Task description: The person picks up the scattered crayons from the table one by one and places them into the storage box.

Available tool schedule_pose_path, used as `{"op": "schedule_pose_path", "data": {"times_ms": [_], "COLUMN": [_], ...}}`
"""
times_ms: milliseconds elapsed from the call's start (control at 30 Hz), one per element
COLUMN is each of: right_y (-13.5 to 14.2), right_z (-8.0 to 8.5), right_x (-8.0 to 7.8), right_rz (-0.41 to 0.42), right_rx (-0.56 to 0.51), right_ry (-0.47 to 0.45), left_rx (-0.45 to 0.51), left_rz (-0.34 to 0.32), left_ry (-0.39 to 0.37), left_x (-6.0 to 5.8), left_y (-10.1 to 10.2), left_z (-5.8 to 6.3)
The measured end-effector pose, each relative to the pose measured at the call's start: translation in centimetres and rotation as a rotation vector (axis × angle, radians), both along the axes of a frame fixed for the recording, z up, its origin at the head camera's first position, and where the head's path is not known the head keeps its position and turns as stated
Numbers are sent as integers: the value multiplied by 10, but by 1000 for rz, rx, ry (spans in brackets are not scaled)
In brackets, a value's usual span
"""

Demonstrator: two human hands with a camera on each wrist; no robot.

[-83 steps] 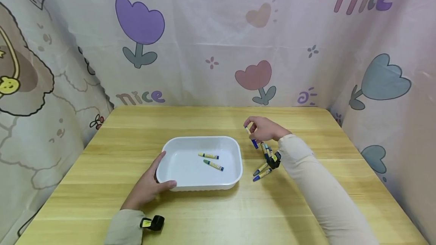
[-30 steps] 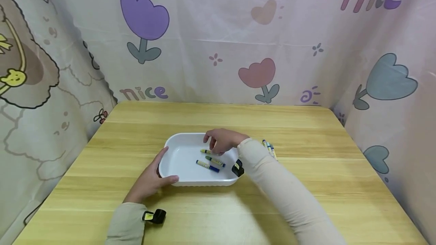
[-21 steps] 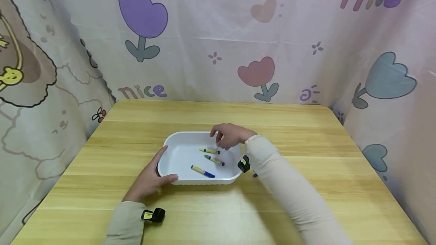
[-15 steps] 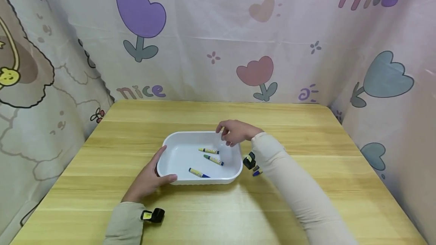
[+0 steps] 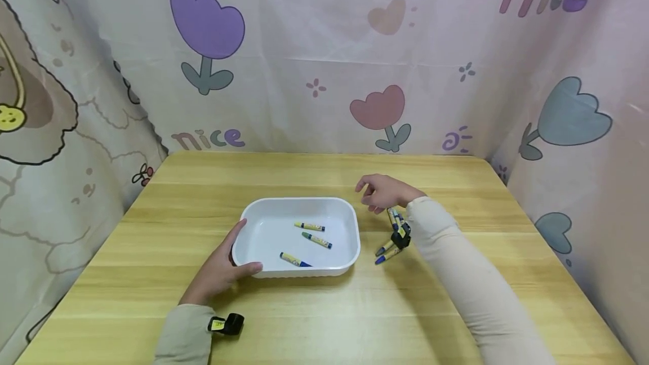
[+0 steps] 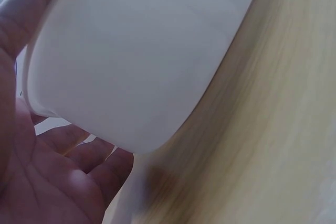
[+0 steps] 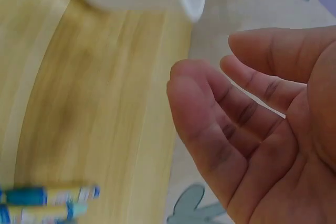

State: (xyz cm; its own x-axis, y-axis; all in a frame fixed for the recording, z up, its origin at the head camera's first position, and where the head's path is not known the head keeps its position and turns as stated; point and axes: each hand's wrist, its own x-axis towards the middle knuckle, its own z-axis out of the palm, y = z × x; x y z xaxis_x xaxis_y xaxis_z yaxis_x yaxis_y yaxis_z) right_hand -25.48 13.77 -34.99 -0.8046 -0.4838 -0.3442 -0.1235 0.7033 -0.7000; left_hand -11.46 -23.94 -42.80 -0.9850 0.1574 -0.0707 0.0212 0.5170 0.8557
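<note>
A white plastic tray point(image 5: 269, 272) stands on the table, and my left hand point(image 5: 219, 268) holds its left end, thumb over the near corner. In the left wrist view, the fingers point(image 6: 92, 153) curl beside the tray's wall point(image 6: 131, 61). Three crayons lie apart inside: a yellow crayon point(image 5: 310, 227), a green crayon point(image 5: 316, 240) and a blue crayon point(image 5: 294, 260) against the near wall. My right hand point(image 5: 387, 191) hovers right of the tray with loosely bent fingers and holds nothing. Below its wrist lie several crayons point(image 5: 388, 256), partly hidden by the wrist camera.
The wooden table point(image 5: 314, 320) reaches back to a printed curtain point(image 5: 294, 72), which also hangs at both sides. A black wrist camera point(image 5: 401, 236) sits over the loose crayons. In the right wrist view, crayons point(image 7: 47, 196) show at the lower left.
My right hand carried the blue crayon into the tray, let it go, and has moved back right over the loose crayons. The blue crayon rolled toward the near wall. My left hand stayed put.
</note>
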Motion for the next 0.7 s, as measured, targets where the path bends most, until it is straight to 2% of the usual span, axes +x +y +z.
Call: {"op": "schedule_pose_path", "data": {"times_ms": [433,700], "right_y": [57,76], "right_z": [-25,-38], "right_x": [-2,3], "right_rz": [-81,-97], "right_rx": [66,129], "right_ry": [-26,-98], "left_rx": [56,69], "left_rz": [-7,-8], "left_ry": [-14,-23], "left_x": [1,0], "left_y": [0,0], "left_z": [-1,-1]}}
